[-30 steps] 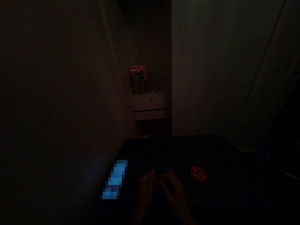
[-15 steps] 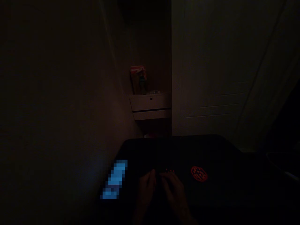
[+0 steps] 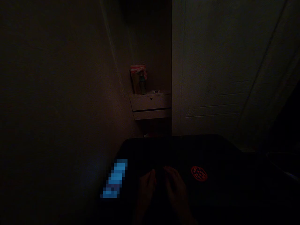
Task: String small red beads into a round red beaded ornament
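Note:
The scene is very dark. Low in the middle of the head view is my left hand [image 3: 147, 185], its thumb and fingertips pinched together; whatever lies between them is too dark to make out. Just right of it, my right hand [image 3: 175, 185] rests low over the dark tabletop [image 3: 178, 148], fingers reaching forward and slightly curled, with nothing visible in them. A gap separates the two hands. To the right of my right hand lies a round red-rimmed dish [image 3: 199, 173] with several small reddish pieces in it.
A glowing, pixelated screen [image 3: 115, 179] lies at the table's left side. Beyond the table stand a drawer unit [image 3: 152, 103] with a red-and-white striped package [image 3: 138, 78] on top, and a large pale panel [image 3: 211, 68]. A wall [image 3: 70, 93] rises at left.
My right hand has shifted slightly forward and right, away from my left hand. The small red pieces seen beyond its fingers are now hidden. My left hand has barely moved.

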`<state>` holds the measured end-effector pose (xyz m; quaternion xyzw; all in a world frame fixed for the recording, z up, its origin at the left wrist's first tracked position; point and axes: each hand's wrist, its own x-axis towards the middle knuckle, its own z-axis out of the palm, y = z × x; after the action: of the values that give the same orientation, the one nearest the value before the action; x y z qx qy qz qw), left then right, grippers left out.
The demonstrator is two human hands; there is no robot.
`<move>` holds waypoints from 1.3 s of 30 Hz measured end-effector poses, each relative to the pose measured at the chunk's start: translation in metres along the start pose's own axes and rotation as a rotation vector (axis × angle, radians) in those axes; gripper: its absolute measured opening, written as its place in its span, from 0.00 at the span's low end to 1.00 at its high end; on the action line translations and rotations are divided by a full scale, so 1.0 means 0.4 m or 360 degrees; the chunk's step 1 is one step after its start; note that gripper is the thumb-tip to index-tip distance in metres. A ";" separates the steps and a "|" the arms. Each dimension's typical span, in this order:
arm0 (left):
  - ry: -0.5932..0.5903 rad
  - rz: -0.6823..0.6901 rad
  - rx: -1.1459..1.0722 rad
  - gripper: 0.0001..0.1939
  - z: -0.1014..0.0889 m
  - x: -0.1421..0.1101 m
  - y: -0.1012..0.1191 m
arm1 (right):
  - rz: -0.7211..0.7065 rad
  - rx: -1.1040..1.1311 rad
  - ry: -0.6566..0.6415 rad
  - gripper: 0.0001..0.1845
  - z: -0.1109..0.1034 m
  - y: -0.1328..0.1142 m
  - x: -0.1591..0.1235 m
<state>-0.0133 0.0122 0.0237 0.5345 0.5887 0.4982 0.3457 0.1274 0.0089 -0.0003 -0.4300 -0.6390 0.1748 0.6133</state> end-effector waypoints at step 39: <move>-0.0095 -0.0051 0.0026 0.36 0.000 -0.003 0.009 | -0.0061 0.0084 -0.0469 0.09 -0.001 -0.018 -0.004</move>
<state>-0.0121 0.0109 0.0269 0.5426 0.5907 0.4715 0.3666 0.1253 0.0034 0.0044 -0.3712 -0.7253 0.2410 0.5273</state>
